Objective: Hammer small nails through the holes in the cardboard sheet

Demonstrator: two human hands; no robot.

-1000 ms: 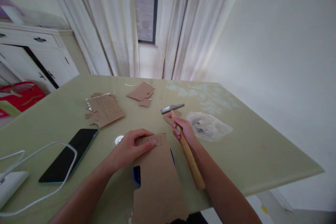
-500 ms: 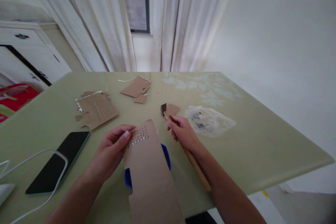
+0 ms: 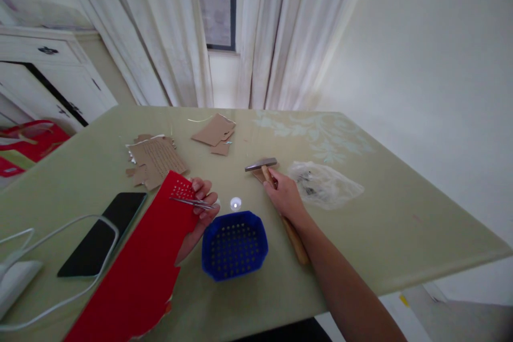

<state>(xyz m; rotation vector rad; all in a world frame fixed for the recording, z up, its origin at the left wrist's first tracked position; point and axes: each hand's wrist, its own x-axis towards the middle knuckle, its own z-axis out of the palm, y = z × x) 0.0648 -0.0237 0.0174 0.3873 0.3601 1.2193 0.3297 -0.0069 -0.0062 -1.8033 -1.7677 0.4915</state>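
Observation:
My left hand (image 3: 204,206) grips the upper end of a long red-faced cardboard piece (image 3: 140,256), which is tilted with its torn edge to the right. Small holes dot that end, and several thin silver nail-like pins (image 3: 194,203) stick out there beside my fingers. My right hand (image 3: 284,195) is wrapped round the wooden handle of a hammer (image 3: 294,238). Its metal head lies over a small brown cardboard scrap on the table. Between my hands sits a blue perforated plastic basket (image 3: 234,246), with a small whitish round thing (image 3: 235,203) just behind it.
A clear plastic bag (image 3: 326,184) with dark bits inside lies right of the hammer. Brown cardboard pieces (image 3: 158,160) and more scraps (image 3: 214,131) lie farther back. At left are a black phone (image 3: 104,235) and a white cable (image 3: 114,227) on the green table (image 3: 380,214).
The cardboard has been turned from its brown face to its red face and swung left, uncovering the blue basket. The hammer head has turned and now shows side-on.

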